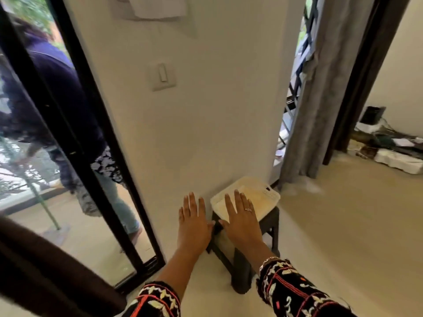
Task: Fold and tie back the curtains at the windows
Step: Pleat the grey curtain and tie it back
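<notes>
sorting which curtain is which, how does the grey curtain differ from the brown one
Colour: the grey curtain is pale, the brown curtain very dark. Place: the grey curtain hangs at the right window, the brown curtain at lower left by the glass door. Pose: the grey curtain drops straight to the floor; the brown curtain sweeps diagonally. Shared: the left hand and right hand touch neither.

Nothing readable is showing up here, honestly; the paper (pixel 158 6) hanging on the wall (pixel 217 115) is looking too blurry to make out.
</notes>
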The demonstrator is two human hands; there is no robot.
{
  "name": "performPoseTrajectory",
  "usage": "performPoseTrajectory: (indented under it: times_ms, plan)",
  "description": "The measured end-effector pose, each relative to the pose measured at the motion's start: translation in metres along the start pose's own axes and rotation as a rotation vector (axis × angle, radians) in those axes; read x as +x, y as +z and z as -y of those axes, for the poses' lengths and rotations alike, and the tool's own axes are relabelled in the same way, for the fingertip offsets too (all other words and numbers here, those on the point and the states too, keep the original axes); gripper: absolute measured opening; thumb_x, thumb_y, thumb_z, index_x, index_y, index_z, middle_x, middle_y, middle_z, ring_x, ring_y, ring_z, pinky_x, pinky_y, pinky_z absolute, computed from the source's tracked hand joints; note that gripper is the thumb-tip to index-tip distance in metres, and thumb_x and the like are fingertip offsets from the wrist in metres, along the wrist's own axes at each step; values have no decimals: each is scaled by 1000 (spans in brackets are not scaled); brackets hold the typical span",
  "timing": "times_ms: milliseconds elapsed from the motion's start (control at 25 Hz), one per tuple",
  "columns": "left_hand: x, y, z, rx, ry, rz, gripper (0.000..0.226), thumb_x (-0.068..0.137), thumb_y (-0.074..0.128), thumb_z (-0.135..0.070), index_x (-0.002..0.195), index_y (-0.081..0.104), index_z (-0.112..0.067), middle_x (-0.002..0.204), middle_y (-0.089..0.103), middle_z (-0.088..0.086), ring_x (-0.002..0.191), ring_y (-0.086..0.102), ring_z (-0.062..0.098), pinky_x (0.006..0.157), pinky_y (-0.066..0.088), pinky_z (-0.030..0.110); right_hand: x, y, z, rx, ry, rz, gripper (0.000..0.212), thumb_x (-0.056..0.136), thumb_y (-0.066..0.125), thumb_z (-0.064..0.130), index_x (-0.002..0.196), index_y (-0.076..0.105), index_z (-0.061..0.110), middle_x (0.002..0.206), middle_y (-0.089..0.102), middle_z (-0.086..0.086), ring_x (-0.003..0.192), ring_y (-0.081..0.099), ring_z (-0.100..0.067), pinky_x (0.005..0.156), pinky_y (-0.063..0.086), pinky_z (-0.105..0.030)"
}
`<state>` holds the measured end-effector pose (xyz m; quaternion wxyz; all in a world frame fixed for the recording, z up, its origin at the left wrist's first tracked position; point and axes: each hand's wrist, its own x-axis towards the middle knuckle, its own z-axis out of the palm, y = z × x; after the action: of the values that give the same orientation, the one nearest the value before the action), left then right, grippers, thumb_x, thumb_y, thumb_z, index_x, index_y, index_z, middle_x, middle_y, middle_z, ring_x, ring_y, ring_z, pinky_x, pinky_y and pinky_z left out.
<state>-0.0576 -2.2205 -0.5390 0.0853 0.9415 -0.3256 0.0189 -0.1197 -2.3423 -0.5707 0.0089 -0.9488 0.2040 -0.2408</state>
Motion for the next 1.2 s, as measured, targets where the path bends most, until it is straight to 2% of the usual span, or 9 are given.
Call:
performPoseTrajectory:
  times_ms: [120, 240, 360, 440, 480, 640, 880, 1080, 1200]
  plan:
    - [12, 13, -42, 5, 52, 58, 72, 98, 31, -42, 147, -11, -10, 153, -22, 17, 141, -19, 33, 116, -5, 43, -8, -1, -53, -18, 54, 54, 93, 51, 87, 42, 128, 47, 8, 123, 60, -23, 110, 61, -37, 91, 46, -45]
    - [30, 25, -81, 20, 101, 106, 76, 96, 30, -49, 146, -12, -11, 153, -21, 16, 142, -17, 34, 115, -5, 43, -16, -2, -99, -69, 134, 32, 84, 59, 84, 42, 130, 53, 8, 129, 56, -22, 116, 57, -37, 96, 34, -42]
    - [54, 35, -116, 67, 182, 95, 76, 96, 28, -51, 146, -13, -12, 154, -20, 15, 142, -15, 34, 116, -4, 42, -15, 1, -140, -128, 165, 24, 87, 53, 85, 47, 125, 55, 9, 123, 61, -20, 111, 61, -35, 92, 44, -42]
    - [71, 43, -138, 63, 222, 100, 75, 97, 29, -49, 146, -13, -11, 154, -17, 15, 143, -13, 32, 116, -4, 42, -12, 2, -164, -135, 182, 30, 92, 50, 86, 48, 125, 49, 11, 121, 62, -20, 109, 62, -34, 88, 49, -43]
    - [81, 47, -149, 50, 239, 99, 74, 97, 29, -47, 146, -13, -10, 155, -16, 14, 143, -12, 31, 116, -4, 41, -9, 3, -177, -148, 187, 26, 91, 51, 85, 48, 126, 48, 11, 122, 62, -19, 110, 62, -34, 89, 48, -44]
    - [125, 68, -193, -1, 315, 78, 73, 98, 27, -46, 146, -12, -9, 155, -15, 13, 144, -13, 28, 115, -9, 37, 12, 10, -233, -225, 244, 11, 80, 51, 86, 46, 119, 60, 11, 121, 62, -19, 109, 62, -34, 90, 47, -42]
    - [214, 83, -258, 64, 355, 56, 74, 95, 22, -52, 147, -11, -10, 155, -17, 12, 143, -15, 29, 113, -11, 37, 64, 22, -324, -256, 246, -32, 88, 50, 85, 48, 122, 49, 12, 121, 63, -18, 109, 62, -33, 90, 45, -40]
    - [291, 88, -306, 23, 410, 10, 76, 95, 24, -54, 147, -12, -12, 155, -18, 12, 142, -17, 27, 110, -14, 34, 125, 36, -387, -274, 297, -49, 86, 49, 86, 47, 119, 54, 11, 119, 63, -19, 108, 63, -34, 88, 48, -42]
    - [329, 98, -329, 49, 440, -15, 76, 94, 22, -55, 146, -13, -12, 154, -19, 12, 136, -26, 25, 105, -17, 33, 153, 46, -420, -263, 332, -61, 86, 49, 86, 47, 121, 53, 12, 120, 63, -18, 109, 62, -33, 88, 48, -41]
